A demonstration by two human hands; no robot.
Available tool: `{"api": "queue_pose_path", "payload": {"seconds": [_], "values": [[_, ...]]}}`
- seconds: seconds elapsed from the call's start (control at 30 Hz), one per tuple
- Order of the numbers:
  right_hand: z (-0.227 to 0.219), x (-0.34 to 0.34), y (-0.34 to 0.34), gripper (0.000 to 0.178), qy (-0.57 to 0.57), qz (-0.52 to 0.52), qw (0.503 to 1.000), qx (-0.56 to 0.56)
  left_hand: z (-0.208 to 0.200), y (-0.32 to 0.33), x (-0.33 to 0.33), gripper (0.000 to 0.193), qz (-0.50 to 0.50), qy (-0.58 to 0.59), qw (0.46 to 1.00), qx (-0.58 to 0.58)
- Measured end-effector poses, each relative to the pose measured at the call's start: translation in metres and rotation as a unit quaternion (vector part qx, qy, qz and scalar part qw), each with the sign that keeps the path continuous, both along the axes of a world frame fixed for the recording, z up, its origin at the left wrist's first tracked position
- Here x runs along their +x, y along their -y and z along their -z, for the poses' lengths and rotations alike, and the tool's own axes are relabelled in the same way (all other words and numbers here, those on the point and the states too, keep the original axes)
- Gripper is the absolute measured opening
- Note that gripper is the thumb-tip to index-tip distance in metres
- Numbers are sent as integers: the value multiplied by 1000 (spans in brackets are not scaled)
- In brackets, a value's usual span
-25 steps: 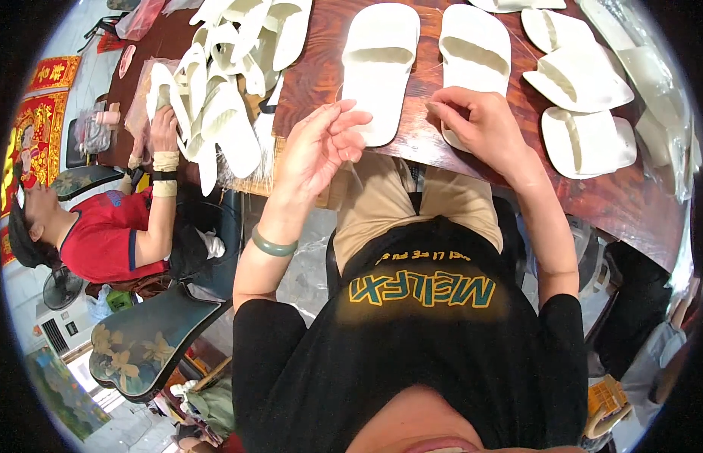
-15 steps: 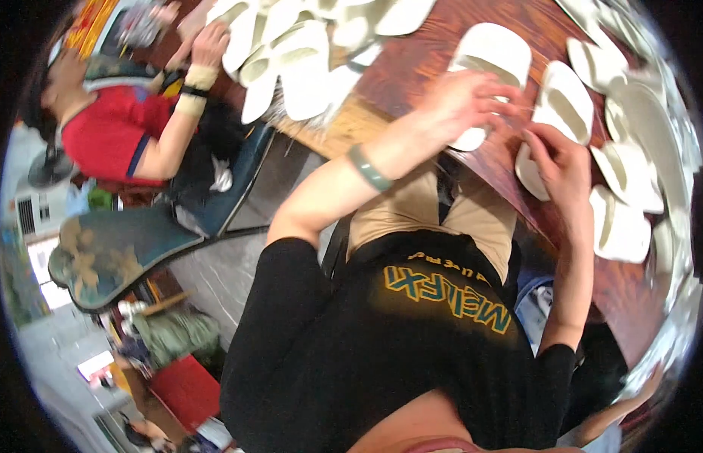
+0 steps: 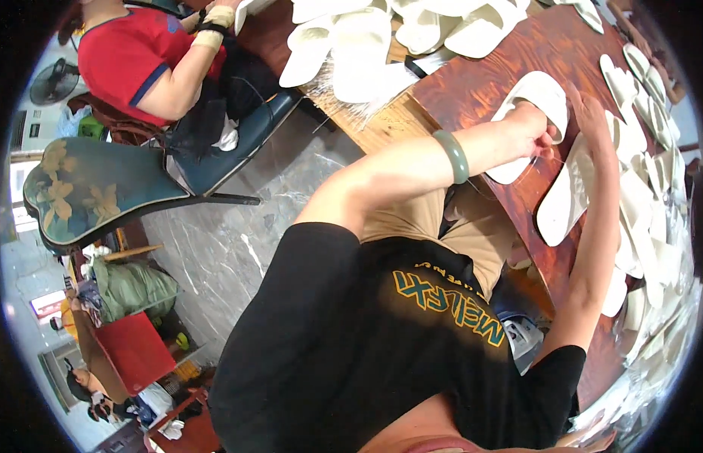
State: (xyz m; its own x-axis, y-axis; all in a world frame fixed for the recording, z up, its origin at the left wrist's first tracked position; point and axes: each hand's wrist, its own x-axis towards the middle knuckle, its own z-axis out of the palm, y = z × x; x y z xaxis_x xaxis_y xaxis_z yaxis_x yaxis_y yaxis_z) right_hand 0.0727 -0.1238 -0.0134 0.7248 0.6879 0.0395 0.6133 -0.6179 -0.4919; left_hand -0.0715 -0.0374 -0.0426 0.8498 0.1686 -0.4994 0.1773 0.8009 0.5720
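Note:
A white slide slipper (image 3: 546, 89) lies on the dark red wood-grain table in front of me, its sole reaching back toward my body. My left hand (image 3: 529, 128), with a green bangle on its wrist, is at the opening of the slipper's strap. Its fingers are curled, and a thin clear strand (image 3: 560, 159) shows by the fingertips. My right hand (image 3: 589, 119) is along the slipper's right side, fingers stretched out near the strap. Another white slipper (image 3: 567, 198) lies just right of them, partly under my right forearm.
White slippers (image 3: 359, 45) are heaped at the far left beside a bundle of clear strands (image 3: 357, 112). More slippers (image 3: 644, 189) and clear plastic wrap (image 3: 631, 400) line the right side. A co-worker in a red shirt (image 3: 140, 57) sits at left near a green chair (image 3: 102, 192).
My left hand has gone from spread fingers over the slipper to curled fingers at its strap. My right hand has moved up beside that slipper. The whole view has shifted.

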Motion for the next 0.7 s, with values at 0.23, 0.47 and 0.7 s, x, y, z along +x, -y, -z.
{"api": "queue_pose_path", "payload": {"seconds": [0.23, 0.47, 0.7], "values": [[16, -10, -14, 28, -95, -37, 984, 143, 1, -6, 6, 21, -5, 12, 999, -46], [16, -17, -17, 26, -164, 24, 965, 202, 2, -8, -5, 18, -16, 32, 997, -66], [13, -17, -12, 53, -113, 100, 942, 301, 0, 0, -31, 23, 80, 145, 968, 190]]}}
